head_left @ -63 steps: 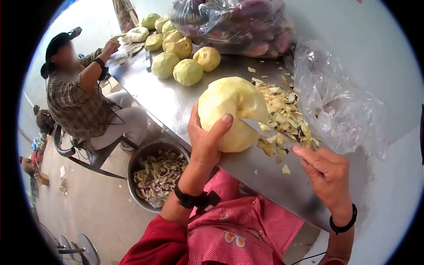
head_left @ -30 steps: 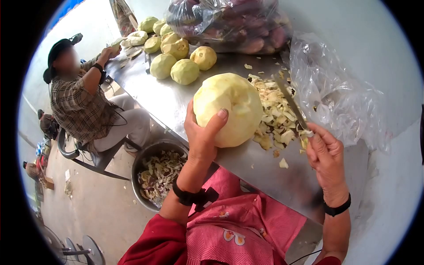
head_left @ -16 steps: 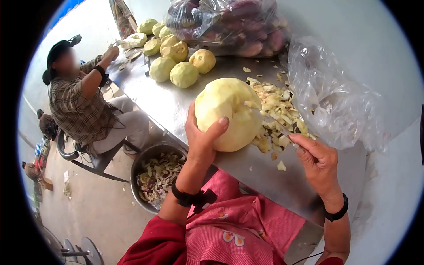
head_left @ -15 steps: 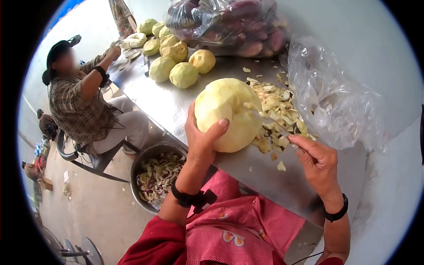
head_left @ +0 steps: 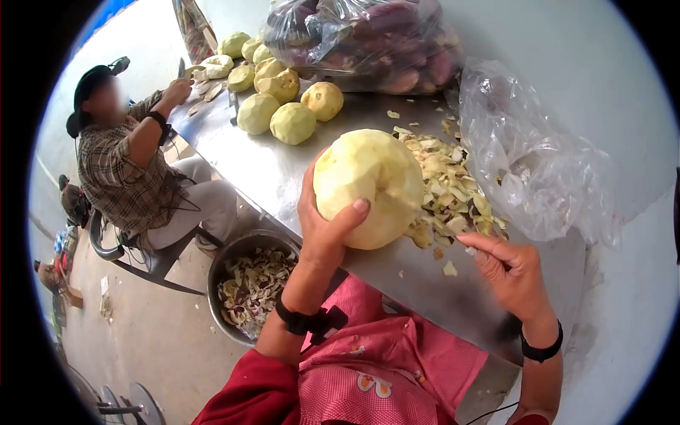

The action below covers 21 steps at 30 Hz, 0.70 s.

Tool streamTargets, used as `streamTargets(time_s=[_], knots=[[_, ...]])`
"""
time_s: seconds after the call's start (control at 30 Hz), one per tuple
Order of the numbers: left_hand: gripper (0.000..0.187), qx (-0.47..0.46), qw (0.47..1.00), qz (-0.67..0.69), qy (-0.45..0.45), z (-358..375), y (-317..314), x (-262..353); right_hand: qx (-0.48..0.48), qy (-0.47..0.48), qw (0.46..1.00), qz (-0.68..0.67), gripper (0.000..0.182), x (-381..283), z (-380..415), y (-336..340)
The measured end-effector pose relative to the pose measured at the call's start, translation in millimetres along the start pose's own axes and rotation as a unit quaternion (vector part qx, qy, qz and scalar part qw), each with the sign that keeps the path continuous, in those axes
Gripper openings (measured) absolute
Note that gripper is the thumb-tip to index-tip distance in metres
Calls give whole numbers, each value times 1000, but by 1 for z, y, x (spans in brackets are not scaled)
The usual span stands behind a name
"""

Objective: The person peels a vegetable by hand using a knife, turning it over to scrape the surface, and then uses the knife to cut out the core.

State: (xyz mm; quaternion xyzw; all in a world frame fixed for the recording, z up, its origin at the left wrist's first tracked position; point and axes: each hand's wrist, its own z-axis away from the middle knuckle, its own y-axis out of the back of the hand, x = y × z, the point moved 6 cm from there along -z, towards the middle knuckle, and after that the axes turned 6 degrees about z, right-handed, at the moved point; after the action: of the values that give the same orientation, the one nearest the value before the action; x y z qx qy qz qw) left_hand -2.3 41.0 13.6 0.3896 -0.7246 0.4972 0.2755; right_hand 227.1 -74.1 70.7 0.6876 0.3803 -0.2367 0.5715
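Cradling a large peeled fruit (head_left: 367, 188) at the frame's centre, the left hand (head_left: 327, 228) grasps it with the thumb on its near face. Right of centre, the right hand (head_left: 511, 273) is clenched on a knife, its blade too blurred to make out, beside scattered peelings (head_left: 450, 171). Smaller peeled fruits (head_left: 292, 123) sit upper left.

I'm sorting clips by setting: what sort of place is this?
Probably a food-preparation workroom: peeled round produce sits on a metal table, a heap of peelings lies there too, and a metal basin on the floor holds more scraps.
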Motion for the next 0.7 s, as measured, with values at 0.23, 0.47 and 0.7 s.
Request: streamTargets(time_s=[0.23,0.47,0.7], knots=[[86,18,999,28,17,1,1,-1,47,-20,999,-10,24,2,12,-1],[83,30,999,29,13,1,3,-3,77,105,980,151,37,-11,23,-14],[80,38,998,43,26,-1,1,-2,140,140,938,285,46,-16,24,-32]])
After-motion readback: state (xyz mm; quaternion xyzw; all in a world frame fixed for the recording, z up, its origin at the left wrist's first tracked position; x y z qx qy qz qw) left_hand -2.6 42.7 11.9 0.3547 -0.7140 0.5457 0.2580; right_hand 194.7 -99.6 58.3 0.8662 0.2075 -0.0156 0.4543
